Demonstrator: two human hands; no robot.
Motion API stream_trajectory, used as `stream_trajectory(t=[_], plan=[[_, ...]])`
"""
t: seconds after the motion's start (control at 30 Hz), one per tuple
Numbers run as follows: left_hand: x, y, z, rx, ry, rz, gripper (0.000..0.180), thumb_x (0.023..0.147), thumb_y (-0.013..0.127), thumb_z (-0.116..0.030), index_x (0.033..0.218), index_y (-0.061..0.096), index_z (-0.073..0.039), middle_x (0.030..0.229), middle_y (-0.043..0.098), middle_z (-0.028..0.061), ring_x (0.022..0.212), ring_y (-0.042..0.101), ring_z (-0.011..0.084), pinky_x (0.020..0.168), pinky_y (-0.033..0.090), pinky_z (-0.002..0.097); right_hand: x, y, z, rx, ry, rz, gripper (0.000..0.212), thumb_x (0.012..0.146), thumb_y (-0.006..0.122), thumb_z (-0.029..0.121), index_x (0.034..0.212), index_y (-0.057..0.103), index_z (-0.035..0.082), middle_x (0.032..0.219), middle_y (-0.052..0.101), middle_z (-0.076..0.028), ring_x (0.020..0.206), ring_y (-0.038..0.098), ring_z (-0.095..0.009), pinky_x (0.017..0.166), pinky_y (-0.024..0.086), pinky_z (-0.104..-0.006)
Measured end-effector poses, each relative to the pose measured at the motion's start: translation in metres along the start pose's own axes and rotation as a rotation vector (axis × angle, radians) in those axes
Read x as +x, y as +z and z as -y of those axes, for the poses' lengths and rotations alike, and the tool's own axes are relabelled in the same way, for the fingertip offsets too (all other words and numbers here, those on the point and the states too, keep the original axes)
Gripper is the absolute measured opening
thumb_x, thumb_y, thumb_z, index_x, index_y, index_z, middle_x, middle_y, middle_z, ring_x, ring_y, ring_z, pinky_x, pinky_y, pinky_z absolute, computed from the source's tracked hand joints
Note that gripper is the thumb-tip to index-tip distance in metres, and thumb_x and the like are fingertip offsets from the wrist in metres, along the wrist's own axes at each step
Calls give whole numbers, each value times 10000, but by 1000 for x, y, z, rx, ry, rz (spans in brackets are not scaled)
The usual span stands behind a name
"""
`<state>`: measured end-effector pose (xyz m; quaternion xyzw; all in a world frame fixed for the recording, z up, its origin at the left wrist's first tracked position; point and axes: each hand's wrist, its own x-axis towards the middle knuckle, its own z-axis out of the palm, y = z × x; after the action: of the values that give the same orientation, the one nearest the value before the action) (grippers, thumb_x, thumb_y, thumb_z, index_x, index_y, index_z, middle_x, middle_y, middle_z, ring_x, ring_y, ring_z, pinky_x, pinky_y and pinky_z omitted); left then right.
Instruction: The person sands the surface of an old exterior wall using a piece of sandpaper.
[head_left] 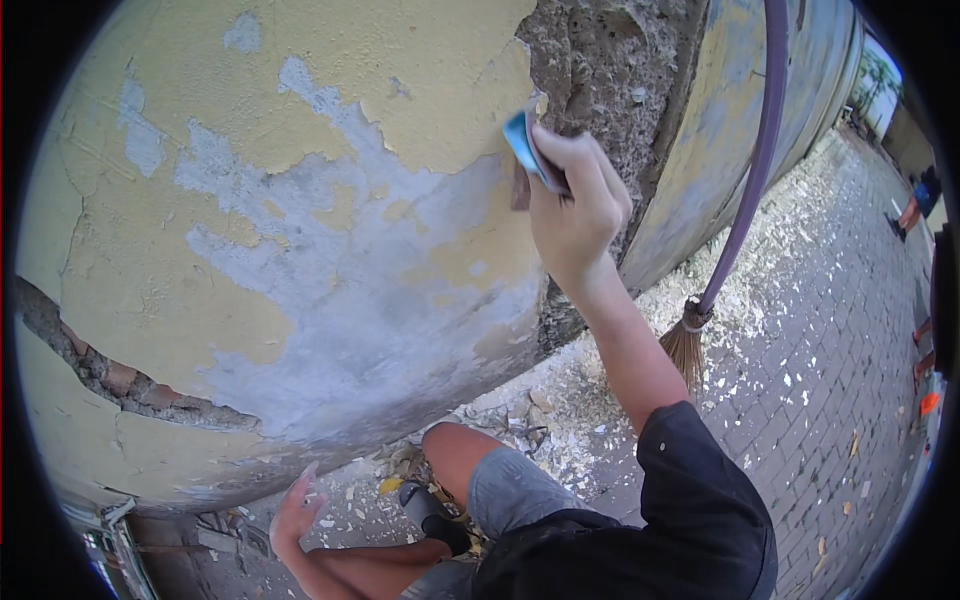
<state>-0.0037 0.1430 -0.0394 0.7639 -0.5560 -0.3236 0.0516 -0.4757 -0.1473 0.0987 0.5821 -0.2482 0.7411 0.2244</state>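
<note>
A yellow painted wall (420, 70) fills the left and middle of the view, its paint flaked off in a wide grey-white patch (340, 270). My right hand (582, 195) is closed round a small flat scraper (521, 138) with a shiny bluish face. It is held up at the wall, at the edge of the paint beside a strip of rough bare masonry (610, 80); whether its edge touches the wall I cannot tell. Low on the left, my left hand (295, 515) hangs near the wall's foot with fingers apart and nothing in it, slightly blurred.
A broom with a purple handle (760, 160) leans at the right, its bristles (685, 350) on the ground. Pale paint flakes (600, 425) litter the paving (810, 340) along the wall. A jagged crack (120, 380) cuts the wall at left. People (920, 200) are at the far right.
</note>
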Motion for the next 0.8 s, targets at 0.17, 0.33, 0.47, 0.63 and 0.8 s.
stream_trajectory(t=[0.17,0.33,0.47,0.63,0.8], plan=[[34,-3,48,273,-65,28,708,890,694,-137,1533,397,-170,1408,575,145,1172,628,262,999,493,375,2,11,-4,-24,-140,-14,241,725,755,-65,942,679,4,618,514,-76,521,530,-209,474,393,-330],[32,4,24,33,46,-22,704,892,698,-167,1530,401,-197,1387,595,146,1164,636,270,1002,494,376,-47,-17,-6,-95,-54,82,220,730,761,-98,917,693,-3,611,529,-73,519,529,-190,472,388,-297],[23,2,20,175,15,-30,708,889,697,-154,1530,404,-221,1389,593,151,1163,635,279,1001,492,395,45,24,-2,-29,-154,-19,226,756,757,-117,946,686,-17,659,580,-95,555,553,-193,509,426,-283],[14,-2,-1,121,24,-47,702,889,695,-170,1529,407,-206,1415,572,155,1242,586,299,1044,450,398,-39,-4,-5,-94,-117,6,225,730,751,-57,934,685,10,596,491,-54,508,511,-204,466,372,-323],[3,-4,-4,-42,-47,-37,689,893,697,-206,1523,417,-190,1433,552,177,1310,544,318,1097,406,396,-43,-9,-5,-86,-66,45,253,722,761,-46,957,692,16,596,504,-46,512,509,-194,468,366,-326]])
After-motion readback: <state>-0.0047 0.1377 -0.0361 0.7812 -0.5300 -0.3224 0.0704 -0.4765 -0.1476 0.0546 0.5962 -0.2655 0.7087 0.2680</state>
